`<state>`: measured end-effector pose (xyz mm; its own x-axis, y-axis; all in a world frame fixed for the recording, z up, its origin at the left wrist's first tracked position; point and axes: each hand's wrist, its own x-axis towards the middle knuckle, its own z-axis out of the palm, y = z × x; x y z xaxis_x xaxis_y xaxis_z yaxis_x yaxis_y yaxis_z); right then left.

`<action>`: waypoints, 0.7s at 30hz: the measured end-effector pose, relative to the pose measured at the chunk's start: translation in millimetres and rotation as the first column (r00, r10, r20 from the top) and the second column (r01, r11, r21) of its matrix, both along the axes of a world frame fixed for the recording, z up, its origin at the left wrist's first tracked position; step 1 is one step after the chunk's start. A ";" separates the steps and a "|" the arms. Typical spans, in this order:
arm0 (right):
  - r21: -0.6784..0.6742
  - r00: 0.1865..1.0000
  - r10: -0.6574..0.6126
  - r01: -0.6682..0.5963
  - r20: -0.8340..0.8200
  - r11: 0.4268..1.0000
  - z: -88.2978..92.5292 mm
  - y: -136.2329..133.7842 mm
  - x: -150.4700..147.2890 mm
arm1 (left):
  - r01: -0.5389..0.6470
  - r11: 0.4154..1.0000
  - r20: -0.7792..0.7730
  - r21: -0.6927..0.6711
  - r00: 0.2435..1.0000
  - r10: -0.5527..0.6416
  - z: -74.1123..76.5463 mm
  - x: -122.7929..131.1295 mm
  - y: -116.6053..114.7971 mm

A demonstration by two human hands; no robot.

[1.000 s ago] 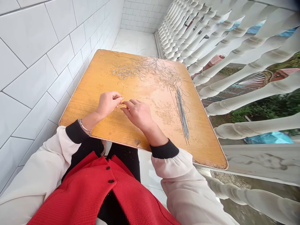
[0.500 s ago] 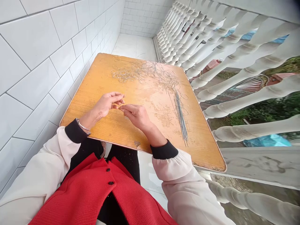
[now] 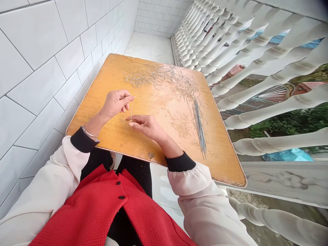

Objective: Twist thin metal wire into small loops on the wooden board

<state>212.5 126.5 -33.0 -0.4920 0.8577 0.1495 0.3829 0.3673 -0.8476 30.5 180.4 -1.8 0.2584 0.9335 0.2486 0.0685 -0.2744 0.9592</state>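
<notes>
Over a worn wooden table [image 3: 107, 102], my left hand [image 3: 115, 102] pinches the top end of a short thin wire [image 3: 131, 109]. The wire hangs down to my right hand [image 3: 145, 125], whose fingertips pinch its lower end just above the tabletop. Both hands are closed on this same wire piece. A tangled heap of bent wire loops [image 3: 159, 77] lies at the far side of the table. To the right of my hands lies a bundle of straight wire rods [image 3: 199, 124].
A white tiled wall [image 3: 46, 68] runs along the left of the table. A white balustrade [image 3: 256, 68] stands close on the right, with greenery beyond it. White floor [image 3: 151, 44] extends past the table's far edge. My red vest and black trousers are below.
My left hand has risen and moved apart from the right, so the wire now stretches upright between them. Before, both hands were pressed together over the table.
</notes>
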 end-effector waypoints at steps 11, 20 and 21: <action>-0.419 0.954 -0.153 0.032 -0.258 0.907 -0.7 0.0 -8.2 | -0.046 0.998 -0.010 -0.044 0.999 0.046 2.8 3.6 -3.5; -0.510 0.924 -0.291 0.130 -0.249 0.850 -8.6 1.2 -16.0 | -0.120 0.981 0.012 -0.151 0.992 0.123 -1.3 11.8 -3.7; -0.516 0.919 -0.300 0.131 -0.257 0.846 -9.0 1.2 -16.7 | -0.121 0.980 0.020 -0.159 0.992 0.126 -1.3 12.6 -3.7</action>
<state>195.9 127.8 -42.0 -0.2836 0.9390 -0.1944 0.0846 -0.1775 -0.9805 43.1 176.6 -3.1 0.1333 0.9858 0.1022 0.0634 -0.1114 0.9918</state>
